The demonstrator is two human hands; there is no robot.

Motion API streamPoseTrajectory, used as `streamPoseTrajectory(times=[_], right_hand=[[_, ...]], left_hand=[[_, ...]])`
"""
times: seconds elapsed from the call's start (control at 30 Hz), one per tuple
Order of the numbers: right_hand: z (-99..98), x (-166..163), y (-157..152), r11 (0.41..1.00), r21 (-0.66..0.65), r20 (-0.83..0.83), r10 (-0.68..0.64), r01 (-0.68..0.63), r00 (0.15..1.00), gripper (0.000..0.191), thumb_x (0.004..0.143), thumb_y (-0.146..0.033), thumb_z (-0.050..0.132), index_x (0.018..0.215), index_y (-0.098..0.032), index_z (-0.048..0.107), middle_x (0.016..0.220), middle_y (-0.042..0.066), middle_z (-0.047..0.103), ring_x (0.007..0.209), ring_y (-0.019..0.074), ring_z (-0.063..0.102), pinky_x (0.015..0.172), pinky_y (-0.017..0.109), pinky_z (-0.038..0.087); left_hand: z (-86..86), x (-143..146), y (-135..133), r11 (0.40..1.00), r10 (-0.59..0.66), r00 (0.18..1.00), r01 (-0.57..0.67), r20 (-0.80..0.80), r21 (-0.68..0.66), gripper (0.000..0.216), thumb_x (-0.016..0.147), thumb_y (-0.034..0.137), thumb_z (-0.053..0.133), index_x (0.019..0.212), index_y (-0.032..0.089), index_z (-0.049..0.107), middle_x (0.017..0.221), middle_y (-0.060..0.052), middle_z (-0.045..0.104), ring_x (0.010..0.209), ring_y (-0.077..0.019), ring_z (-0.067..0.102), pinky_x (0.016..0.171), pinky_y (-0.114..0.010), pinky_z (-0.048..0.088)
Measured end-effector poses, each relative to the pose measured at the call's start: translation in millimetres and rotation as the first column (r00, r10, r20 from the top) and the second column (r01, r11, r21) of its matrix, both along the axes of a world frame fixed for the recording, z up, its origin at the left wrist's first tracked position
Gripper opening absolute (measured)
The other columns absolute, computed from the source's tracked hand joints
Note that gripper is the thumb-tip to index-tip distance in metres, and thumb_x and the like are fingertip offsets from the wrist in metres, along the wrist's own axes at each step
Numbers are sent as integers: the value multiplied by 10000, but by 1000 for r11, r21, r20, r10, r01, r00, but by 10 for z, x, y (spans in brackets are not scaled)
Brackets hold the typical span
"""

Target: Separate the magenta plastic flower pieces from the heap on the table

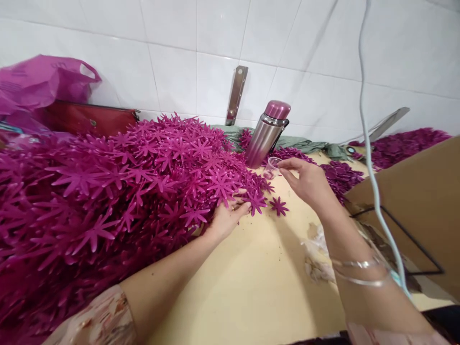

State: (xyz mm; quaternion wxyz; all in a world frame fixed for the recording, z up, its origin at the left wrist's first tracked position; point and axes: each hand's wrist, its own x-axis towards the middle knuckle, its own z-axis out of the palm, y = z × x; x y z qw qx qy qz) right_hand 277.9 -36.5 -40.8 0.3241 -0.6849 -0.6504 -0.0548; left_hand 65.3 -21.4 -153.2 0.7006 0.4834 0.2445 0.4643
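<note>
My left hand (228,218) rests at the right edge of a large heap of magenta artificial flowers (172,163), a ring on one finger. Thumb and fingers close at the petals of one flower (256,203); some fingers are hidden under the heap. Another loose flower (279,206) lies flat just to the right. My right hand (305,182), with silver bangles on the wrist, has thumb and forefinger pinched at the rim of a small clear plastic cup (270,170). What the cup contains is too small to make out.
Behind the cup a steel flask (266,136) with a pink lid stands by the tiled wall. Darker petals (339,179) lie beyond my right hand. A cardboard box (413,191) and hanging white cable (366,124) are right; a red bag (89,120) and pink plastic bag (39,84) left.
</note>
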Motion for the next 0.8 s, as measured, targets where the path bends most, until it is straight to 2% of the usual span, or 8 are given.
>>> streamPoseTrajectory(times=[0.1, 0.2, 0.3, 0.37, 0.43, 0.6, 0.7, 0.8], right_hand=[[-139, -302, -400, 982, 24, -213, 188, -188, 959, 206, 938, -319, 580, 1037, -239, 742, 1061, 65, 792, 1010, 262, 737, 934, 419, 559], [-388, -531, -572, 952, -23, -398, 272, -306, 876, 222, 942, -327, 580, 1100, -236, 706, 1008, 61, 791, 951, 239, 751, 871, 395, 582], [-586, -611, -566, 961, -14, -446, 242, -277, 862, 195, 925, -315, 589, 1043, -229, 719, 969, 60, 791, 906, 231, 751, 849, 388, 585], [-644, -601, -548, 975, 41, -467, 210, -216, 859, 194, 933, -331, 596, 1037, -227, 723, 987, 64, 790, 916, 227, 747, 855, 380, 586], [-661, -574, -553, 982, 80, -488, 190, -173, 852, 218, 947, -359, 603, 1081, -231, 717, 1018, 66, 787, 946, 227, 745, 882, 380, 583], [-674, -529, -607, 979, 31, -473, 191, -200, 860, 219, 941, -377, 625, 1079, -246, 734, 1041, 65, 790, 974, 246, 742, 917, 412, 575], [-668, -514, -621, 989, 111, -475, 140, -99, 869, 206, 946, -369, 628, 1081, -250, 727, 1063, 63, 776, 972, 240, 723, 905, 405, 574], [-683, -503, -604, 983, 156, -408, 153, -96, 900, 165, 903, -362, 696, 1035, -271, 737, 1036, 60, 760, 974, 258, 691, 904, 437, 555]], left_hand=[[14, -19, -14, 1000, 6, 999, -5, -43, 23, 417, 774, 256, 799, 1152, 160, 651, 829, -21, 741, 753, -156, 703, 760, -285, 575], [23, -34, -24, 999, 16, 994, -11, -105, 49, 419, 788, 277, 784, 1170, 169, 652, 851, -25, 746, 750, -167, 710, 760, -297, 581], [27, -38, -26, 998, 3, 992, 5, -127, 68, 352, 806, 286, 757, 1121, 154, 671, 843, -29, 740, 767, -171, 715, 785, -307, 586], [32, -39, -28, 996, 3, 989, 10, -147, 86, 261, 821, 293, 737, 1028, 140, 692, 851, -43, 737, 785, -173, 712, 782, -300, 585], [45, -39, -33, 996, 7, 986, 9, -167, 94, 245, 826, 294, 735, 1014, 142, 696, 854, -47, 736, 791, -176, 709, 767, -294, 580], [97, -37, -55, 999, 19, 988, -13, -156, 37, 281, 807, 266, 755, 1058, 170, 676, 808, -13, 714, 751, -166, 701, 761, -293, 575], [112, -33, -63, 999, 14, 990, -9, -141, 38, 315, 797, 242, 757, 1085, 169, 651, 797, -7, 695, 737, -156, 680, 708, -265, 542], [109, -29, -64, 999, 17, 989, -11, -145, 37, 395, 785, 236, 762, 1143, 170, 609, 779, -1, 683, 710, -148, 653, 614, -234, 473]])
